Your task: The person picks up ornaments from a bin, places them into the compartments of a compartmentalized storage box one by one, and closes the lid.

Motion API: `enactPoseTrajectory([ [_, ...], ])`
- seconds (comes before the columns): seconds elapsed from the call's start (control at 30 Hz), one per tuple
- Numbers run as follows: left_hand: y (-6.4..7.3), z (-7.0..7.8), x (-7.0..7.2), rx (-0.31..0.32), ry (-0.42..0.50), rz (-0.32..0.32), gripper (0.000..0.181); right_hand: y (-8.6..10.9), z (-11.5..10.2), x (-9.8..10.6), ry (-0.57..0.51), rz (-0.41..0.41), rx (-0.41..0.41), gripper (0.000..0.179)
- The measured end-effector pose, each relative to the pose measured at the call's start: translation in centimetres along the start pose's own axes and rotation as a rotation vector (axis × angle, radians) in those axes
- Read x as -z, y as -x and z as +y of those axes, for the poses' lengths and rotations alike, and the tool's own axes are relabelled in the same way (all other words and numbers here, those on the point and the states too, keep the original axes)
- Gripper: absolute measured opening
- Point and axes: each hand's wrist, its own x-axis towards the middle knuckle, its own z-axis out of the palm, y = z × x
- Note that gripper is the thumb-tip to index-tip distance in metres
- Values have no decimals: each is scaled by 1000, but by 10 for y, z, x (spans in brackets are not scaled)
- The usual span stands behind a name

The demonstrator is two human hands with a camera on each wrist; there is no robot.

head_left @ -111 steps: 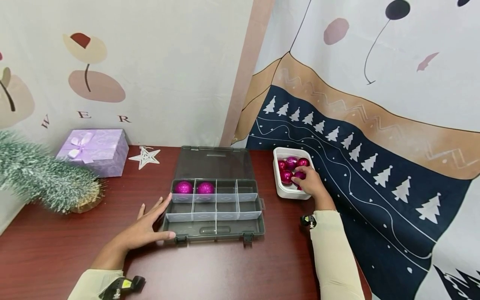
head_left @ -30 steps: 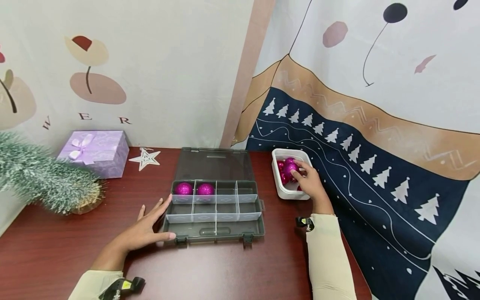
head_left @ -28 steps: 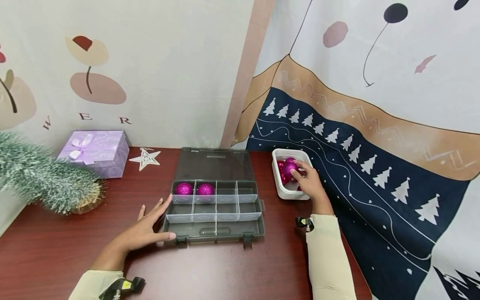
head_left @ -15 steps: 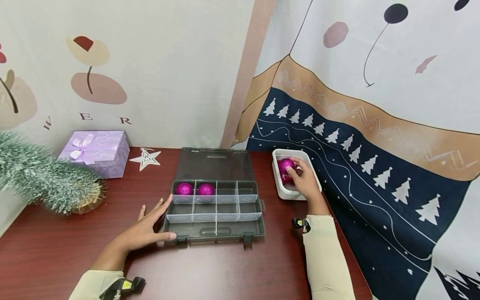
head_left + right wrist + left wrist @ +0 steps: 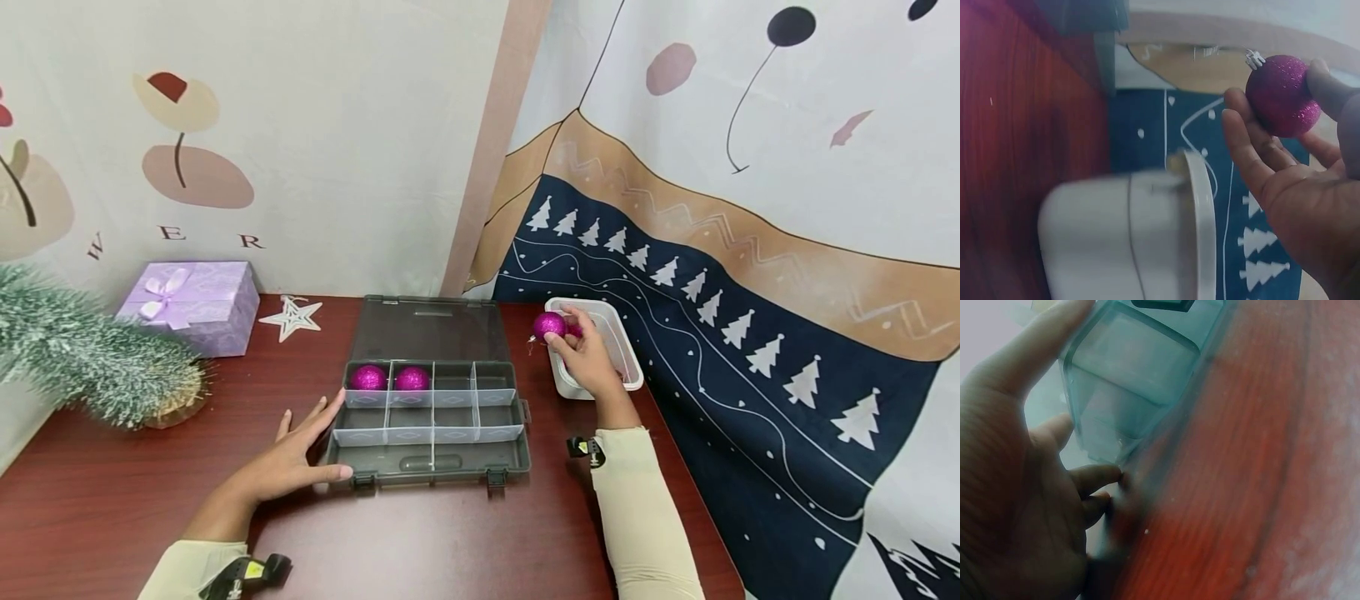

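Observation:
My right hand (image 5: 588,362) pinches a glittery magenta Christmas bauble (image 5: 549,326) between thumb and fingers, over the left rim of a white plastic tub (image 5: 632,358). The bauble's silver cap shows clearly in the right wrist view, pointing away from the palm. More magenta baubles in the tub are mostly hidden behind the hand. My left hand (image 5: 285,465) rests with spread, straight fingers along the left side of a grey compartment box (image 5: 378,458), whose lid lies back. Two glittery magenta baubles (image 5: 412,379) sit in the two left compartments of its back row.
Left of the box, a white star ornament (image 5: 290,317) lies near a lilac gift box (image 5: 191,304). A frosted miniature tree (image 5: 97,358) leans in from the left edge. Printed cloth (image 5: 697,400) borders the dark red table (image 5: 465,542) on the right.
My right hand has reached into the white tub, taken hold of a glittery bauble, lifted it and carried it left to the tub's rim. My left hand stays in place.

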Motion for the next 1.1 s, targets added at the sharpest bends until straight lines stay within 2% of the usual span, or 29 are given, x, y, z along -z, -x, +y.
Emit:
enactPoseTrajectory([
  [0.13, 0, 0, 0, -1, 3, -1, 119, 1, -6, -13, 36, -72, 22, 58],
  [0.37, -1, -1, 0, -7, 3, 1, 119, 3, -16, -35, 168, -156, 37, 52],
  [0.5, 0, 0, 0, 4, 3, -4, 119, -1, -21, -47, 227, -212, 76, 49],
  [0.67, 0, 1, 1, 14, -5, -4, 119, -4, -24, -61, 258, -285, 115, 48],
  [1.1, 0, -1, 0, 10, -6, -7, 120, -5, -24, -86, 371, -399, 119, 49],
])
